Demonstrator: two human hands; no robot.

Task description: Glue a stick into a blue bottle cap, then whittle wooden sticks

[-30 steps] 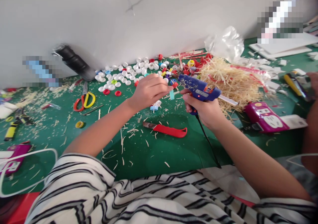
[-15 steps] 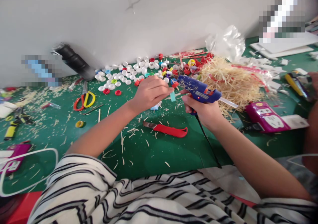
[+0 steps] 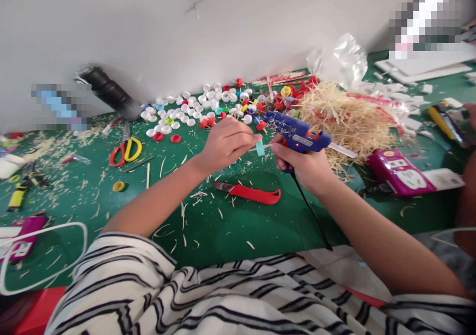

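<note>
My left hand is closed, its fingertips pinching a small turquoise bottle cap seen edge-on. A thin pale stick shows at the cap and reaches the tips of my right fingers. My right hand is wrapped around the handle of a blue hot glue gun, whose nozzle points up and left. A clear glue stick sticks out of its back, and a small red light glows on its side. Below both hands lies a knife with a red handle.
Many white and coloured bottle caps spread along the wall. A straw pile lies right of the glue gun. Scissors and a black bottle are at left, a purple power socket at right. The glue gun's black cord crosses the front edge.
The turquoise cap has shifted slightly down and right with my left fingertips. More of the thin stick now shows between my hands. My right hand keeps its hold on the glue gun.
</note>
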